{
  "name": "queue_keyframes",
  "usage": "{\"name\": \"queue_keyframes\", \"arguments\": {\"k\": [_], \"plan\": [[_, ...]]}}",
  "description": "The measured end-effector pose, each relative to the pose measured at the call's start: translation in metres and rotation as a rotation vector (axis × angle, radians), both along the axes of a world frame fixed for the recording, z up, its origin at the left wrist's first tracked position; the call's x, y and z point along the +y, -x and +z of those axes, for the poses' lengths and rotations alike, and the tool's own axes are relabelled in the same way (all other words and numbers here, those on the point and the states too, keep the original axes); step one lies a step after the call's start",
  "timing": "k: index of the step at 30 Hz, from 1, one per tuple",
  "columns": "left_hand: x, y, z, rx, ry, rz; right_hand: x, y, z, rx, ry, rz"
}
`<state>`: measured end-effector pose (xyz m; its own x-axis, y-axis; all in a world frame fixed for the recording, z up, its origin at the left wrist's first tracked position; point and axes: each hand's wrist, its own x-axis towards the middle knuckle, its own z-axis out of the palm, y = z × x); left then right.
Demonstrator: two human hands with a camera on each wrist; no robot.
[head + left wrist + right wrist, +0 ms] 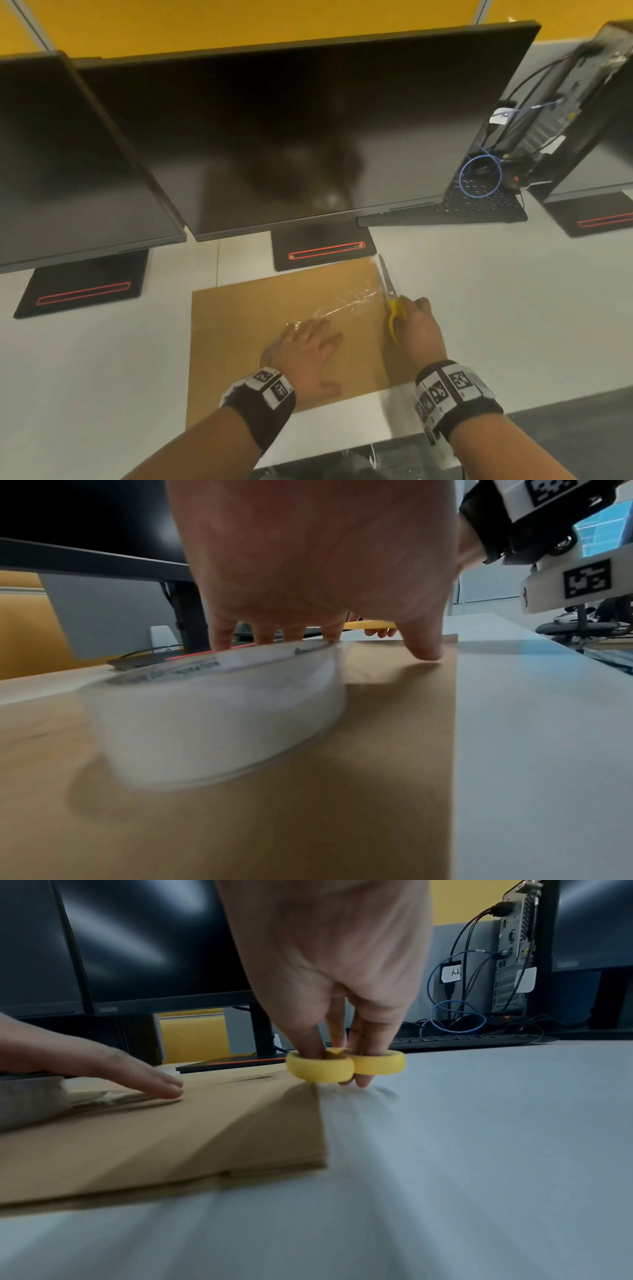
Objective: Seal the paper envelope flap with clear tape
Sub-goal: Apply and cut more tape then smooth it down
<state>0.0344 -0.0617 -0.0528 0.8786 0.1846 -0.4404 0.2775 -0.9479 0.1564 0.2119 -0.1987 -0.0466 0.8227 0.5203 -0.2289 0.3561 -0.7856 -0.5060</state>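
A brown paper envelope [239,342] lies flat on the white desk. My left hand [308,342] rests on it with straight, spread fingers, its palm over a clear tape roll [219,710] and its thumb [424,650] touching the paper. A wrinkled strip of clear tape [349,301] runs from that hand across the envelope [154,1137] to its right edge. There my right hand [418,325] grips yellow-handled scissors [394,308], fingers through the yellow loops [342,1066]. The blades point away from me along the edge, beside the tape's end.
Three dark monitors stand behind; the middle one's base [323,251] touches the envelope's far edge. A black keyboard [479,205], a computer tower [582,102] and blue cables [479,174] sit at the back right. The desk's front edge [376,442] is near my wrists.
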Motion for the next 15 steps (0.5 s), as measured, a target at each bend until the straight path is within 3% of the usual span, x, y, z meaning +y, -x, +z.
{"name": "queue_keyframes", "arguments": {"k": [15], "plan": [[-0.01, -0.031, -0.008, -0.065, -0.15, 0.081, -0.022, -0.028, 0.005, -0.053, 0.323, 0.098]]}}
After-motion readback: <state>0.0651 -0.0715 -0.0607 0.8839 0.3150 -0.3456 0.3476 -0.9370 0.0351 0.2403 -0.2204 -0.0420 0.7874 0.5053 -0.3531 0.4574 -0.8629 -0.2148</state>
